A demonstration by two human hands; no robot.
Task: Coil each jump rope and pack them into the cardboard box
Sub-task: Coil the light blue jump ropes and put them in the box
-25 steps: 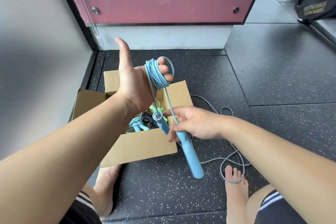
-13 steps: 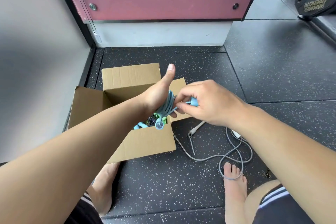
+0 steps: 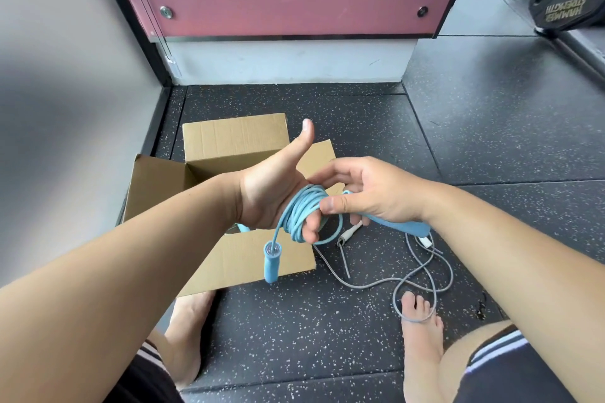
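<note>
The left grip [image 3: 275,193] is raised above the open cardboard box [image 3: 235,141], thumb pointing up, its fingers curled with the blue jump rope [image 3: 302,213] wound round them in a tight bundle of loops. One blue foam handle [image 3: 272,260] hangs free from that bundle on a short length of cord, in front of the box's near flap. The right grip [image 3: 366,193] is just beside the left, clasping the other blue handle [image 3: 402,226] under the palm, with the thumb tip against the coil. The box stands on the black speckled floor [image 3: 327,337] with its flaps open; the left forearm hides most of its inside, and only a bit of blue shows at the near edge. To the right of the box a grey jump rope [image 3: 422,271] lies loose and uncoiled on the floor, its white handles [image 3: 350,234] close under the right grip, and one loop reaches the toes of the right foot [image 3: 420,330]
</note>
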